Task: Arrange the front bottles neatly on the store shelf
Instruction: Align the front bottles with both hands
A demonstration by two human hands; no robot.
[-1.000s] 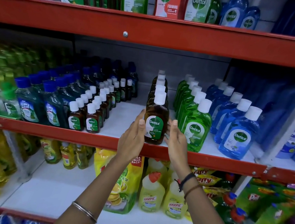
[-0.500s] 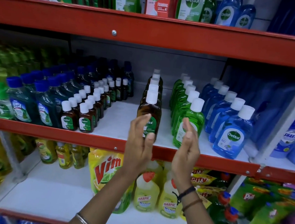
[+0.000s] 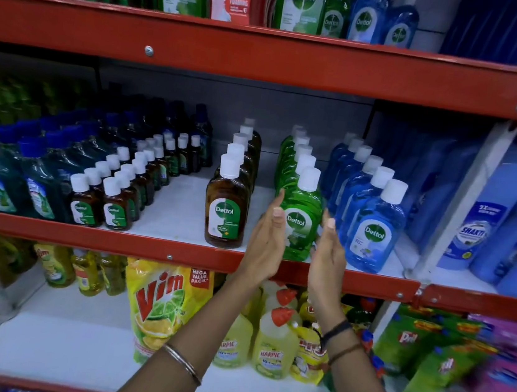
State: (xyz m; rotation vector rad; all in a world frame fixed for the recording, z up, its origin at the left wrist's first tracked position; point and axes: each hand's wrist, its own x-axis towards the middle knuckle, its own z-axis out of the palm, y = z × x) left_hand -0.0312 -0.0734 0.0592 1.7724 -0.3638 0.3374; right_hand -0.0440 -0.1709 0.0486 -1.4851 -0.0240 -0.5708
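hands flank the front green bottle [image 3: 302,220] at frame centre on the shelf [image 3: 179,248]: left hand [image 3: 266,242] and right hand [image 3: 328,256] open, apart, contact unclear. judged next: close palms, square it with its row.

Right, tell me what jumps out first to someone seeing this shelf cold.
Two bare hands, the left hand and right hand, are raised open on either side of the front green Dettol bottle at the middle shelf's edge. A brown Dettol bottle stands left of it, a blue Dettol bottle right. The red shelf rails frame everything.
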